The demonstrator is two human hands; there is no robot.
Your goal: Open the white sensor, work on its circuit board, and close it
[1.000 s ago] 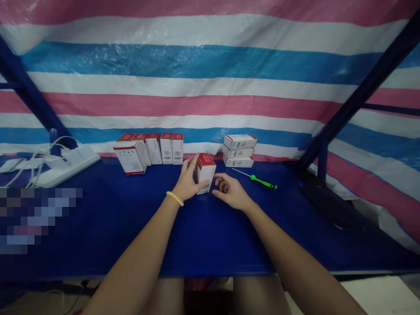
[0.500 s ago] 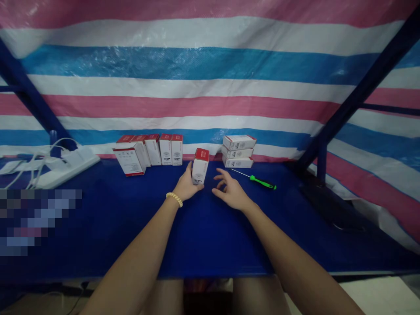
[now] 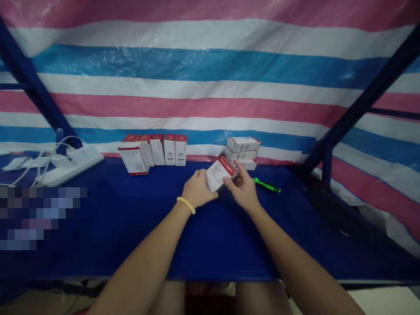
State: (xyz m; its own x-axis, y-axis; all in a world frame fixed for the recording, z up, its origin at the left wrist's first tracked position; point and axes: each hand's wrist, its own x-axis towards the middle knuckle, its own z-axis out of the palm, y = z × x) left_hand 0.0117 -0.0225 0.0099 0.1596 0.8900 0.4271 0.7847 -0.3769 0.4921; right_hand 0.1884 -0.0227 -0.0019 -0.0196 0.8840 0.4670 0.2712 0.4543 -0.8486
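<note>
Left hand (image 3: 198, 190) and right hand (image 3: 244, 188) on a single red-and-white box (image 3: 217, 177), as I view them remotely through the head camera. Fingers of the left are half curled around the box's lower left side; the right is bent in a looser pinch, its thumb against the printed face and its fingers at the upper right edge. Change over the last half second: the box, then upright in the left hand alone, now leans to the right with its broad printed face toward me, and the right hand has closed the gap to it. I judge that the work has passed from one-handed carrying to two-handed handling. The box lies over the middle of the blue table (image 3: 223, 245), in front of the stack of boxes (image 3: 243, 155); I cannot tell whether it touches the tabletop.

Containers: the held box shows no raised flap, and its contents are hidden from me. Similar cartons stand upright in the row of boxes (image 3: 158, 150) at left, red ends up and apparently closed; three lie flat in the stack. Beside the right hand, the screwdriver (image 3: 268, 186) shows its green handle.
</note>
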